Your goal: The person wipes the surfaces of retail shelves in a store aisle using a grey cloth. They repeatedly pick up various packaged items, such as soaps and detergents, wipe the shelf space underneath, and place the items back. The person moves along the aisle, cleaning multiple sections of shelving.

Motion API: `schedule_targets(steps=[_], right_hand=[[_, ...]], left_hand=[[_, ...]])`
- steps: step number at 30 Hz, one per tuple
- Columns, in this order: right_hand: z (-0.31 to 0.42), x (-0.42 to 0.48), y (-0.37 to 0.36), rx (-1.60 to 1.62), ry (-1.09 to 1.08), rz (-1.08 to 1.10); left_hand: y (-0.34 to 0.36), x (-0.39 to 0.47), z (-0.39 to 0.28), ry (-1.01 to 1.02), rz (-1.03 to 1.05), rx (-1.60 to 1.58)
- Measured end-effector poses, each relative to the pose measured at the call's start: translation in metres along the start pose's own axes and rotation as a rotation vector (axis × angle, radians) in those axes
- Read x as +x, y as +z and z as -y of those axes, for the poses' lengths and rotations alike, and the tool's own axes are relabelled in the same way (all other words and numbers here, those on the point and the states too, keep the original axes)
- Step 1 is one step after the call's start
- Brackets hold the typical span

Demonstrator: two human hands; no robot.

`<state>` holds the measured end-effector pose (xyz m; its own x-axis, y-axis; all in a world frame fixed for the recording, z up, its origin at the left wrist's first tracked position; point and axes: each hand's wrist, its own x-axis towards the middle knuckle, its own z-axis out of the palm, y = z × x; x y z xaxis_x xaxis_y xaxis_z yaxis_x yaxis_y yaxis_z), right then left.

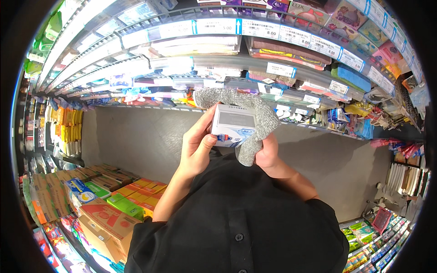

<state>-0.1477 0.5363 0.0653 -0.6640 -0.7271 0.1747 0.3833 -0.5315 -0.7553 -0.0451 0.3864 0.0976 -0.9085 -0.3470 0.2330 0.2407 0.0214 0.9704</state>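
My left hand grips a small white and blue carton by its left side, thumb on the near face and fingers at the back. A grey knitted cloth is draped around the carton's far and right sides, its lower end hanging near my chest. My right hand is closed on this cloth at the carton's lower right; the cloth partly hides its fingers. Both hands are in front of my black shirt.
Store shelves with folded towels, boxed soaps and price tags curve across the far side. Stacked cartons stand at the lower left, including an open cardboard box. Grey floor shows between them. More racks line both sides.
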Motion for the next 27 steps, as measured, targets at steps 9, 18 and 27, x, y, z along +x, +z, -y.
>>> schedule_targets(steps=[9, 18, 27], right_hand=[[0.023, 0.018, 0.011, -0.080, -0.085, 0.016], [0.026, 0.030, 0.004, -0.187, 0.096, -0.169], [0.020, 0.035, 0.008, -0.105, -0.097, -0.142]], left_hand=[[0.008, 0.007, -0.009, 0.175, -0.028, 0.621], [0.000, 0.015, -0.016, 0.294, 0.064, 0.869], [0.010, 0.013, -0.013, 0.330, -0.097, 0.965]])
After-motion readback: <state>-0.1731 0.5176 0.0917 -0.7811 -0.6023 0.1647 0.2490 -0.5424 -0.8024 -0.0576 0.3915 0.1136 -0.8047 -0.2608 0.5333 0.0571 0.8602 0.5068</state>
